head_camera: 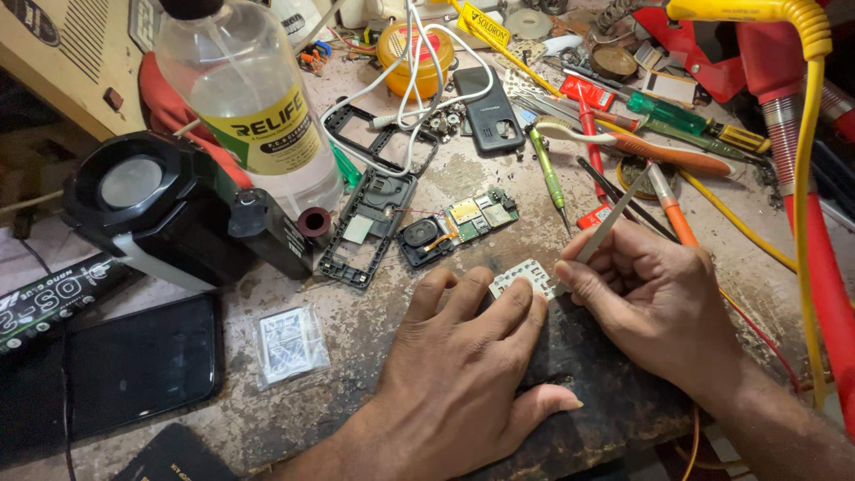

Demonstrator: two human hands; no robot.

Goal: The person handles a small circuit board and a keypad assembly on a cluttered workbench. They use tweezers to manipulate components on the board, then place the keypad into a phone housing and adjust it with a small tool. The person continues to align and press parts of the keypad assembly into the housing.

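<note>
My left hand [463,365] lies flat on a dark mat [606,401], its fingertips pressing down a small white keypad piece [523,274]. My right hand [655,298] pinches a pair of metal tweezers [614,218] whose tip touches the right edge of that keypad piece. Just beyond lie a green phone circuit board with a round speaker [454,224] and a black phone frame [367,227].
A clear bottle of liquid [254,98] and a black magnifier lamp [169,205] stand at the left. A dark phone [134,365] and a small plastic packet [289,343] lie near the front. Screwdrivers [548,174], white cables, a black back cover [488,109] and a yellow cord [806,178] crowd the back and right.
</note>
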